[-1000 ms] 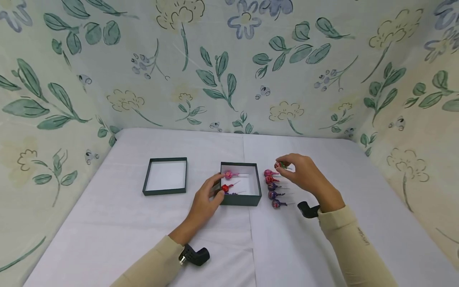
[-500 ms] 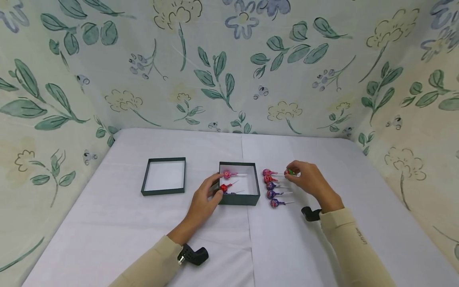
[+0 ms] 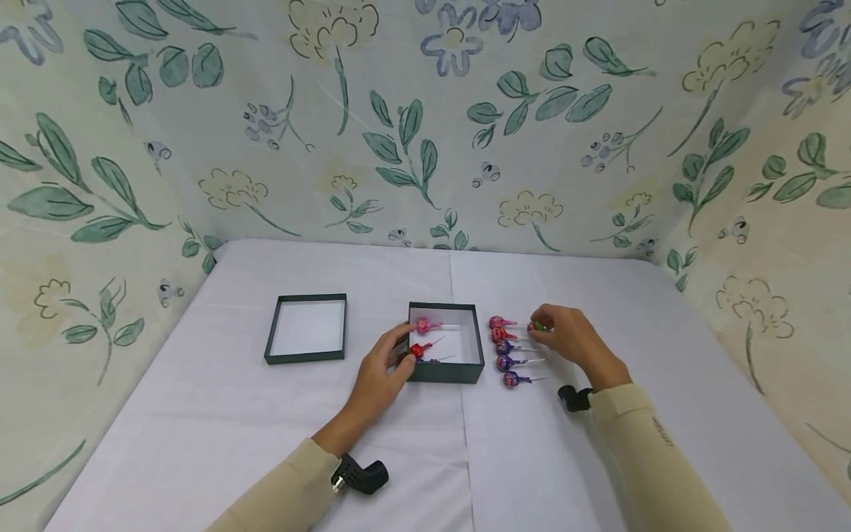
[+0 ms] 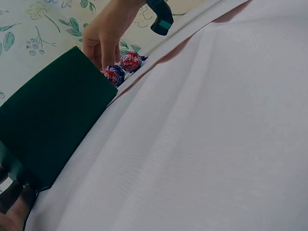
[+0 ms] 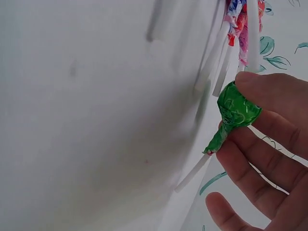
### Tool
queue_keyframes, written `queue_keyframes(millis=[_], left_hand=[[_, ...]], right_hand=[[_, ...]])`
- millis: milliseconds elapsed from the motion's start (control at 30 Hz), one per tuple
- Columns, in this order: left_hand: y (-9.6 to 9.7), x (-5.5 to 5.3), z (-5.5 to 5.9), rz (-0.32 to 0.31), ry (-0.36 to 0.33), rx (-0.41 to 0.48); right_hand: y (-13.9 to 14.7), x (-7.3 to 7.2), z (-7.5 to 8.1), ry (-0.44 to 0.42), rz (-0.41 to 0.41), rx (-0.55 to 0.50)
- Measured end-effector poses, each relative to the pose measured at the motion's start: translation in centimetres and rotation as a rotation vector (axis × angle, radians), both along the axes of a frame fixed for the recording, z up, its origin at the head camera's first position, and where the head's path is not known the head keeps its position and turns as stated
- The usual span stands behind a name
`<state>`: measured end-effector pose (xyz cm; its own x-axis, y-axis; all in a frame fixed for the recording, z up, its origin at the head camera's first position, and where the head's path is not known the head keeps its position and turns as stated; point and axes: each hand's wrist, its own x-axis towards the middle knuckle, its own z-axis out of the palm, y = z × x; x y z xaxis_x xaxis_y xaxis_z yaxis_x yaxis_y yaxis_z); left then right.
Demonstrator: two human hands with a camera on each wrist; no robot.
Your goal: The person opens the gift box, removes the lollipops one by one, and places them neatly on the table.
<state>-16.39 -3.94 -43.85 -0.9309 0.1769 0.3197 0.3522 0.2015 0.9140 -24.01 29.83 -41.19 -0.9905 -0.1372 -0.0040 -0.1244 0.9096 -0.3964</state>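
Observation:
My right hand (image 3: 573, 338) pinches a green-wrapped lollipop (image 5: 238, 108) between thumb and fingers, its white stick pointing away from the palm. It is beside the stick ends of a column of several lollipops on the table, from a pink lollipop (image 3: 497, 322) and a red lollipop (image 3: 500, 335) to a purple lollipop (image 3: 512, 379) nearest me. At the left side of a dark green box (image 3: 444, 372), my left hand (image 3: 374, 380) holds its wall and front corner. Inside lie a pink lollipop (image 3: 423, 325), a red lollipop (image 3: 419, 350) and something purple, partly hidden by the front wall.
To the left of the box lies its dark green lid (image 3: 306, 359), white inside facing up. Everything stands on a white tablecloth (image 3: 399, 458). A floral cloth (image 3: 459, 148) hangs behind the table and along both sides.
My right hand has carried the green lollipop from above the column's far end to the right and slightly nearer me, then kept almost still. My left hand stays on the box.

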Motion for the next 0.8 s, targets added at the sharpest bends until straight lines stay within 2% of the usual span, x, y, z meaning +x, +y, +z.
queue_keyframes(millis=[200, 400, 567, 800], left_hand=[[0.0, -0.1, -0.1, 0.003, 0.008, 0.004], [0.0, 0.0, 0.0, 0.004, 0.012, -0.002], [0.2, 0.0, 0.0, 0.006, 0.016, 0.0], [0.2, 0.1, 0.1, 0.002, 0.004, 0.005]], right_hand=[[-0.1, -0.3, -0.3, -0.013, 0.012, 0.013], [-0.1, -0.2, 0.1, -0.011, 0.023, 0.023], [-1.0, 0.3, 1.3, 0.04, 0.049, 0.023], [-4.3, 1.4, 3.5, 0.143, 0.128, -0.015]])
